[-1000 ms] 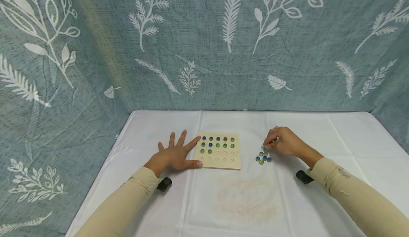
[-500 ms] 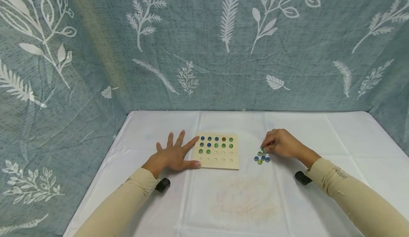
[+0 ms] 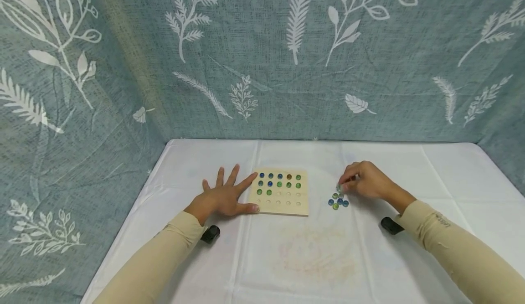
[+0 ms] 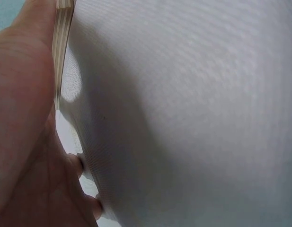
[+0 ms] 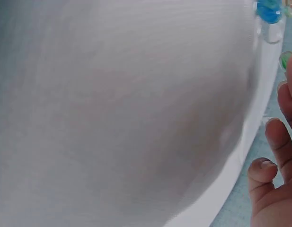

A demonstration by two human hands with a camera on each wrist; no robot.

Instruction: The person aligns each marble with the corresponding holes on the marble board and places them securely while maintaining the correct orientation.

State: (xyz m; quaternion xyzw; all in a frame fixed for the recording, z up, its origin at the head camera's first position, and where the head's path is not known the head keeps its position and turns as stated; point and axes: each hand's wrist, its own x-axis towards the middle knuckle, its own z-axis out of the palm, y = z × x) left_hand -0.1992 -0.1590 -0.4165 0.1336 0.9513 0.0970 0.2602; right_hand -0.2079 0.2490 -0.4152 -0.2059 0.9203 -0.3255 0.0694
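My left hand (image 3: 223, 200) lies with spread fingers at the left side of a square wooden board (image 3: 283, 209), its thumb and index fingertip touching the edge. Glass marbles in blue, green and one amber (image 3: 289, 177) fill the board's two far rows and the first two hollows of the third; the other hollows are bare. To the right, my right hand (image 3: 366, 181) pinches a clear-green marble (image 5: 285, 60) between thumb and fingertips, just over a small cluster of loose marbles (image 3: 340, 201). A blue marble (image 5: 269, 11) from that cluster shows in the right wrist view.
A white cloth (image 3: 311, 254) with creases and a faint stain covers the table. Leaf-patterned teal fabric (image 3: 262, 67) hangs behind and at the left. A black wrist camera (image 3: 391, 225) sits under each forearm.
My right fingertips have closed on a marble at the far end of the cluster and raised it slightly. The left hand and the board have stayed put; the head view shifted a little.
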